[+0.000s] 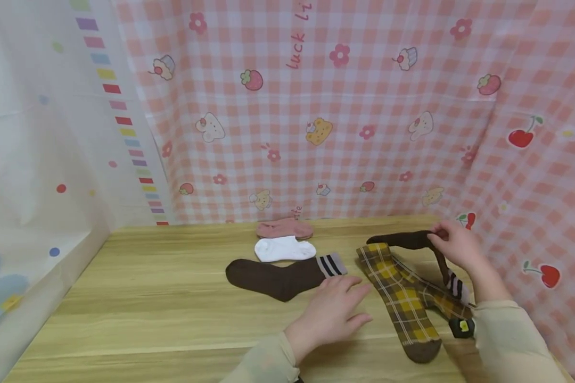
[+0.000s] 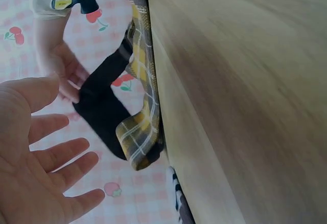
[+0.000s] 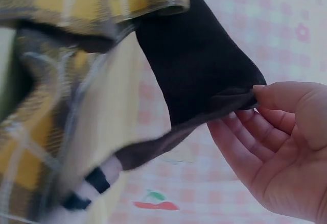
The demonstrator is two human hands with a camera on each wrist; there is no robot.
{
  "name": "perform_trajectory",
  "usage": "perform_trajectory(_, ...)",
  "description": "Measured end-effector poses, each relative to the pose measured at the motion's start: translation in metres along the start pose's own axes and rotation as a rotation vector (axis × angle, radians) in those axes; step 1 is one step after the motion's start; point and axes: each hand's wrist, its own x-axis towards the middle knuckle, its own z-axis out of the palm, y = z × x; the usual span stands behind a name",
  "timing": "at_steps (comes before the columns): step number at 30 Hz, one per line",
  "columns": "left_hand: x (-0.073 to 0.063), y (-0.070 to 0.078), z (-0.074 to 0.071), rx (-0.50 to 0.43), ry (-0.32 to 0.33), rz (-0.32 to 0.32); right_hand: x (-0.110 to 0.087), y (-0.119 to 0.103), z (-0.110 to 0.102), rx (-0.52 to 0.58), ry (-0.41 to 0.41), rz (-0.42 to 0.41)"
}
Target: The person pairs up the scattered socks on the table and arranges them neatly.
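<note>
My right hand (image 1: 457, 246) pinches a dark brown sock (image 1: 412, 240) near its heel and lifts it at the right of the table. Its grey cuff with black stripes (image 1: 455, 287) hangs down beside a yellow and brown plaid sock (image 1: 404, 303). In the right wrist view, thumb and fingers grip the folded edge of the brown sock (image 3: 199, 55). A second part of plaid fabric (image 1: 443, 298) lies beneath, partly hidden. My left hand (image 1: 328, 311) hovers with spread fingers left of the plaid sock, holding nothing; the left wrist view shows its palm (image 2: 30, 157).
Another dark brown sock (image 1: 273, 276) with a striped cuff lies flat mid-table. Behind it are a white ankle sock (image 1: 282, 249) and a pink sock (image 1: 285, 229). Pink checked cloth (image 1: 287, 133) hangs at the back and right, white cloth (image 1: 29, 133) at the left.
</note>
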Motion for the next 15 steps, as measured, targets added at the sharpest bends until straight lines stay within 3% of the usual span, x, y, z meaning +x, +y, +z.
perform_trajectory(7, 0.003, 0.000, -0.003, -0.029, 0.011, -0.031, -0.001, -0.024, -0.013, 0.021, 0.069, -0.029)
perform_trajectory(11, 0.004, -0.005, -0.006, -0.043, 0.027, -0.064, -0.005, -0.039, -0.015, 0.045, 0.060, -0.037)
perform_trajectory(15, 0.006, -0.011, -0.010, -0.039, 0.049, -0.104, -0.011, -0.051, -0.011, 0.065, 0.040, -0.118)
